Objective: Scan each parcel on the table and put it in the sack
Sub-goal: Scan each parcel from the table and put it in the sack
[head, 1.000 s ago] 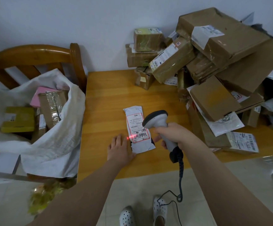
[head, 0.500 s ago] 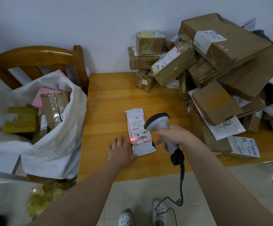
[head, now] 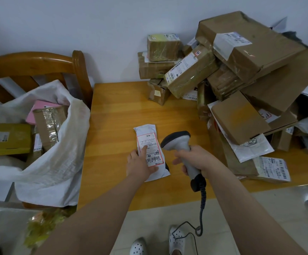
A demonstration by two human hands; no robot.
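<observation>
A small white parcel bag (head: 146, 131) with a red-framed label lies on the wooden table (head: 112, 111), near its front edge. My left hand (head: 140, 162) grips the parcel's near end, thumb on the label beside the barcode. My right hand (head: 195, 160) holds a grey corded barcode scanner (head: 178, 139) just right of the parcel, its head pointing at the label. No red light shows on the label. The white sack (head: 54, 159) stands open on a chair at the left, with several boxes inside.
A tall heap of brown cardboard parcels (head: 241, 70) fills the table's right and back. A flat white parcel (head: 272, 168) lies at the front right. The wooden chair back (head: 39, 65) rises behind the sack. The scanner cord (head: 202, 205) hangs past the table's front edge.
The red scan light on the label has gone out. My left hand has moved from beside the parcel onto it and closed on its near end. The scanner stays beside it.
</observation>
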